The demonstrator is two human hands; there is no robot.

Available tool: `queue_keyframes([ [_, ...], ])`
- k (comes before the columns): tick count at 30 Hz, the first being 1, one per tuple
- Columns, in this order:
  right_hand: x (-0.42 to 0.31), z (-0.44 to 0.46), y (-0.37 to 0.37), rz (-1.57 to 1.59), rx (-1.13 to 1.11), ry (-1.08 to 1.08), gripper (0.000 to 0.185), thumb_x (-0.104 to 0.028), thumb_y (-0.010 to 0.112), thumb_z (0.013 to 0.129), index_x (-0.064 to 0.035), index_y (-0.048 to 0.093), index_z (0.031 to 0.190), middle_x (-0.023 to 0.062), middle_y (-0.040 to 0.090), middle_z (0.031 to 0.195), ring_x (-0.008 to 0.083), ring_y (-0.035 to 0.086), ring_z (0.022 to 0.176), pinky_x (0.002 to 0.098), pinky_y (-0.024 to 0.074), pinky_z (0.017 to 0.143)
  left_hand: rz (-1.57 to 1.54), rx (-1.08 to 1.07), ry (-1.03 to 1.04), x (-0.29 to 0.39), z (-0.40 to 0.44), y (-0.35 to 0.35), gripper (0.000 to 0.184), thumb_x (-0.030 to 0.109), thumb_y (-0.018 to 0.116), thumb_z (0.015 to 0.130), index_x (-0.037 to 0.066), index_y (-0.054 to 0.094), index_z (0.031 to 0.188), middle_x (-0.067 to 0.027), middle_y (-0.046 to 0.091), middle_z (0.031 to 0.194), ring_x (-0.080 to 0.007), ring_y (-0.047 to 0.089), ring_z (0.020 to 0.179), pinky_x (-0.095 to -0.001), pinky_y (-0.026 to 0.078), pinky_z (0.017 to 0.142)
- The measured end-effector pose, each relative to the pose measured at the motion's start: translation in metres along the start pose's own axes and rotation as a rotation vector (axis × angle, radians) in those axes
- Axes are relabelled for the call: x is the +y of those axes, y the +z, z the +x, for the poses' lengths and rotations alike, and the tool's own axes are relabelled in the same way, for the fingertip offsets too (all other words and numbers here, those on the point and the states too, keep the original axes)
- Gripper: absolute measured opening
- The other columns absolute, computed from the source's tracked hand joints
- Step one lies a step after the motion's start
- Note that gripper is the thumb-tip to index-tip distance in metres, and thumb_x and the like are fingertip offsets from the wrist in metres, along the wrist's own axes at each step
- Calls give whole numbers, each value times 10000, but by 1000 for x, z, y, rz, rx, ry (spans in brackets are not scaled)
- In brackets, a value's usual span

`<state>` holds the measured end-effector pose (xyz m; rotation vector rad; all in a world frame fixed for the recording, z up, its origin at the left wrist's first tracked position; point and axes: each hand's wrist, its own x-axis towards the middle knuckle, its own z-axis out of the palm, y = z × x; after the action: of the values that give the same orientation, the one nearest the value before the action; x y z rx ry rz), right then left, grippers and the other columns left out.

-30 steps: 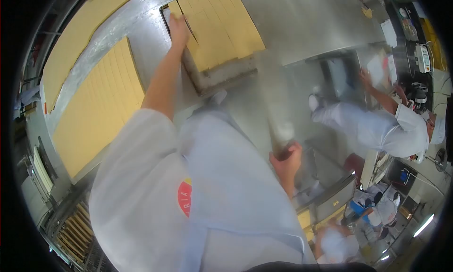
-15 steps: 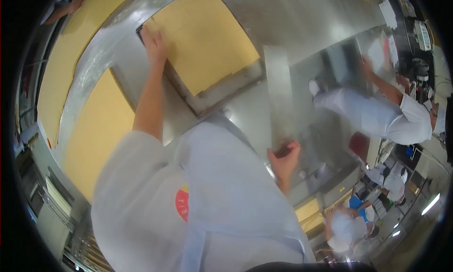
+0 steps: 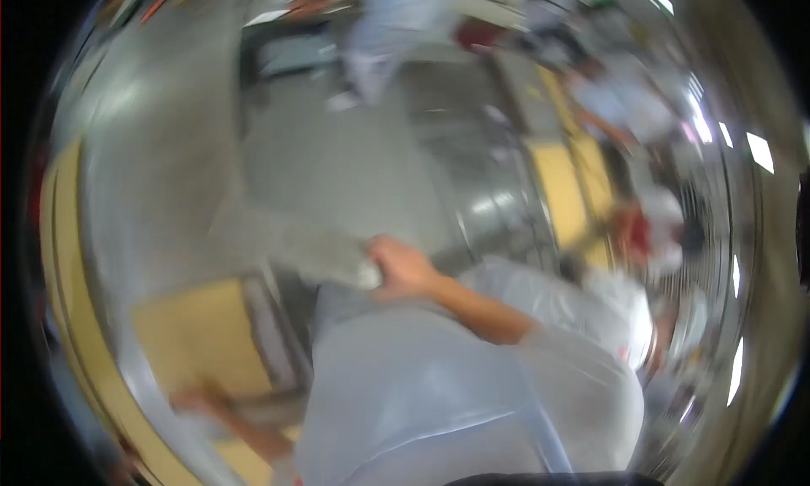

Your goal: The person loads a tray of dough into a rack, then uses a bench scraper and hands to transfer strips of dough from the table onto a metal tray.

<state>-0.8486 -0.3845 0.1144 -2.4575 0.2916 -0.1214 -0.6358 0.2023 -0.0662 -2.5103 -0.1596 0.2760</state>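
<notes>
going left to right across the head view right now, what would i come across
long yellow sheet at the far left, yellow slab on a tray, right hand, yellow slabs farther off, blurred co-worker in white and red, bright light near the right edge

Grey floor [image 3: 337, 165], bright ceiling lights [image 3: 760, 152], metal worktable [image 3: 160, 148]

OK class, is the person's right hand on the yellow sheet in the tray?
No, the right hand grips one end of a long grey tool, well apart from that yellow sheet.
</notes>
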Motion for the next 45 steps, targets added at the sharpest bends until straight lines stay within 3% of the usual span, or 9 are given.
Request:
queue_keyframes([
  [2, -1, -27, -6, 54, 76, 7, 593, -252, 828, 618, -91, 486, 1074, 149, 568, 1135, 381, 588, 1027, 473, 522, 785, -34, 295, -71, -8, 30, 48, 783, 569, 532, 1017, -23, 432, 1519, -342, 377, 1557, -526, 307, 1470, -672, 195, 1210],
  [6, 6, -92, -17, 45, 187, 34, 571, -258, 810, 617, -92, 486, 1058, 139, 553, 1118, 385, 582, 1018, 475, 520, 771, -573, 782, -240, 16, 25, -3, 678, 459, 519, 1052, -36, 433, 1507, -303, 421, 1538, -466, 372, 1438, -599, 282, 1181],
  [11, 26, -174, -29, -48, 313, -65, 581, -267, 805, 625, -90, 501, 1086, 139, 550, 1120, 372, 587, 1037, 475, 527, 778, -1087, 967, -127, 45, -43, -37, 550, 322, 504, 1095, -52, 435, 1492, -256, 475, 1514, -391, 454, 1398, -508, 390, 1144],
  [16, 42, -255, -19, 33, 204, -80, 612, -256, 803, 635, -105, 527, 1160, 161, 560, 1188, 373, 609, 1047, 475, 545, 798, -1370, 819, 412, 95, -187, -41, 698, 284, 528, 1091, -52, 198, 1606, -279, 212, 1665, -411, 208, 1550, -508, 189, 1258],
  [18, 41, -278, -22, 75, 106, -131, 652, -257, 805, 646, -120, 539, 1225, 179, 563, 1249, 384, 622, 1062, 481, 554, 819, -1545, 573, 384, 83, -277, -72, 754, 344, 540, 1079, -36, 174, 1617, -251, 176, 1687, -387, 178, 1567, -500, 148, 1269],
  [28, 7, -345, 5, -60, -335, -254, 806, -309, 841, 659, -165, 557, 1399, 221, 583, 1324, 406, 618, 1163, 475, 551, 918, -1299, 457, 2, -101, -427, -13, 813, 235, 669, 987, 13, 213, 1622, -218, 225, 1680, -365, 203, 1554, -465, 178, 1272],
  [31, -2, -357, 34, 6, -315, -341, 778, -307, 856, 654, -178, 590, 1375, 211, 575, 1338, 392, 601, 1191, 471, 533, 944, -1121, 514, 38, -135, -446, -24, 812, 245, 704, 936, -15, 287, 1582, -256, 313, 1634, -381, 279, 1538, -440, 226, 1262],
  [37, -21, -395, 52, -75, -474, -316, 819, -310, 858, 665, -195, 568, 1422, 211, 557, 1383, 378, 566, 1259, 462, 507, 1007, -1194, 141, 63, -144, -486, 14, 753, 270, 715, 916, 7, 389, 1542, -236, 393, 1602, -386, 275, 1543, -454, 281, 1246],
  [45, -43, -399, 60, -190, -415, -513, 877, -293, 881, 604, -145, 593, 1419, 173, 591, 1242, 346, 611, 1103, 446, 544, 865, -858, 144, 558, -107, -416, 15, 640, 354, 731, 909, 152, 516, 1478, -90, 443, 1600, -416, 213, 1560, -540, 250, 1259],
])
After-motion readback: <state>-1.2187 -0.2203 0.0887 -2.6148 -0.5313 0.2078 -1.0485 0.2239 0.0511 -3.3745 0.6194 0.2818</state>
